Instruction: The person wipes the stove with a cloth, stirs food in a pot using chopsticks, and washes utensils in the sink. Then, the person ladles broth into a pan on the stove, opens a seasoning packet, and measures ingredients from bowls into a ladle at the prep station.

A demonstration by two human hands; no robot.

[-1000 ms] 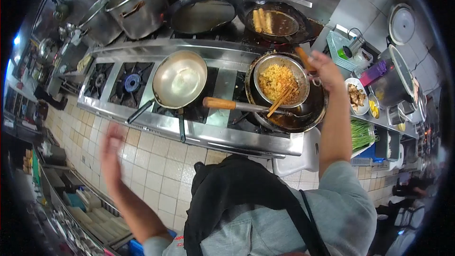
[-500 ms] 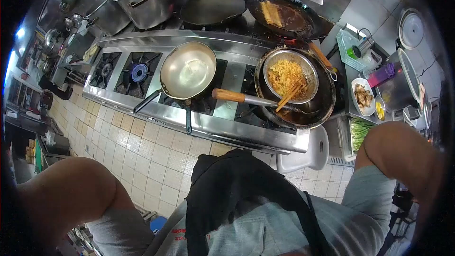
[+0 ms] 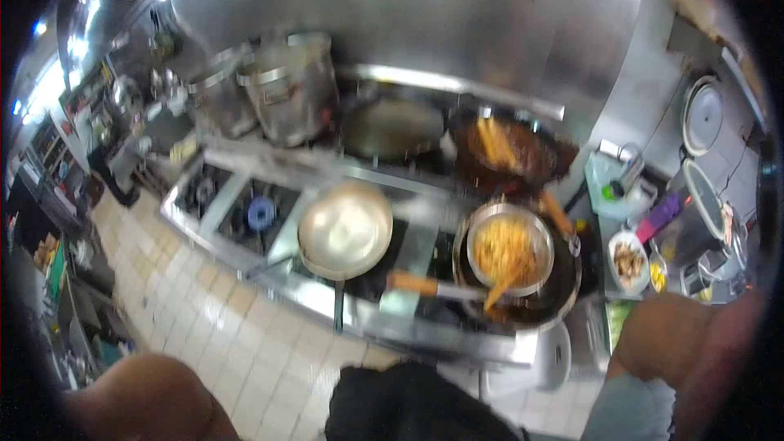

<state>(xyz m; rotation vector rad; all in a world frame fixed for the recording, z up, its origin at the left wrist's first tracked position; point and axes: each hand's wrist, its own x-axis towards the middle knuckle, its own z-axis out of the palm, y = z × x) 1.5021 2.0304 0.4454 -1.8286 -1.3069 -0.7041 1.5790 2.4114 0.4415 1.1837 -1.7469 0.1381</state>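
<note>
- Cannot see either of the hands; cannot tell whether spread or pinching.
- Find yellow food (image 3: 496,247) in metal bowl (image 3: 547,256), inside wok (image 3: 565,292).
- Best keep metal bowl level, clear of wooden handle (image 3: 415,283).

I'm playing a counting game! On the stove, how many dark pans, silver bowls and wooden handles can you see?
Dark pans: 3
Silver bowl: 1
Wooden handles: 2
Total: 6
</note>
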